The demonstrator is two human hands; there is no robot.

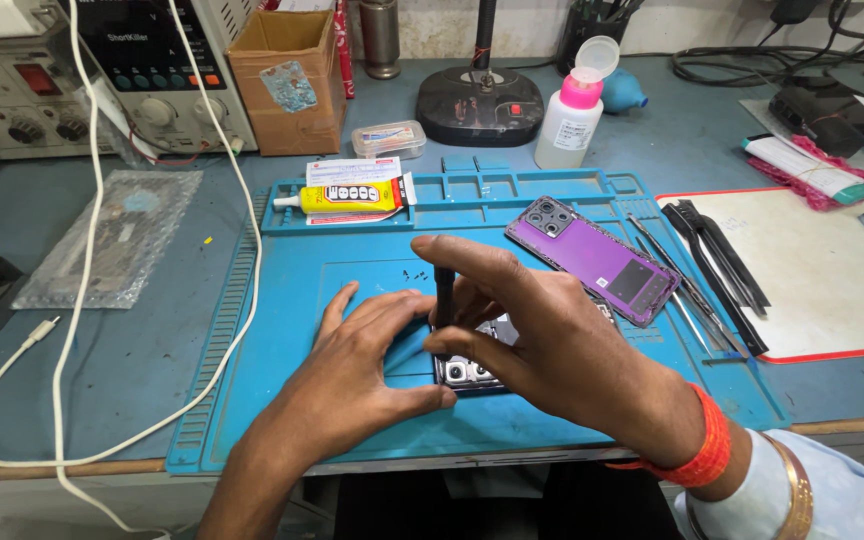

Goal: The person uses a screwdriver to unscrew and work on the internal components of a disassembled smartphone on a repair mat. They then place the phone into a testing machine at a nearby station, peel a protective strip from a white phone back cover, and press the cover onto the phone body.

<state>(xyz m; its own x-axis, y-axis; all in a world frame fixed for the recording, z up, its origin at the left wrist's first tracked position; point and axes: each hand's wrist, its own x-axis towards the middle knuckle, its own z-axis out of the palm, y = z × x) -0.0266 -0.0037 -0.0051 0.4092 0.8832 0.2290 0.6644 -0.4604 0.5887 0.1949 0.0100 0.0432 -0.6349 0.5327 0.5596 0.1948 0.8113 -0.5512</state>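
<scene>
An opened smartphone [469, 370] lies on a blue repair mat [282, 330], mostly hidden under both hands; its camera lenses show near the front. My left hand [362, 355] rests on the mat and steadies the phone's left edge with thumb and fingers. A thin black screwdriver [444, 300] stands upright on the phone, pinched in the fingers of my right hand [542, 350]. The phone's purple back cover [592, 258] lies face up on the mat to the right, apart from both hands.
A yellow glue tube [347, 196] lies in the mat's top tray. Tweezers and black pry tools [702, 275] sit at the mat's right edge beside a white pad [812, 280]. A liquid bottle [567, 115], lamp base [480, 105], cardboard box [287, 80], power supply [157, 70] and white cables [82, 300] surround the mat.
</scene>
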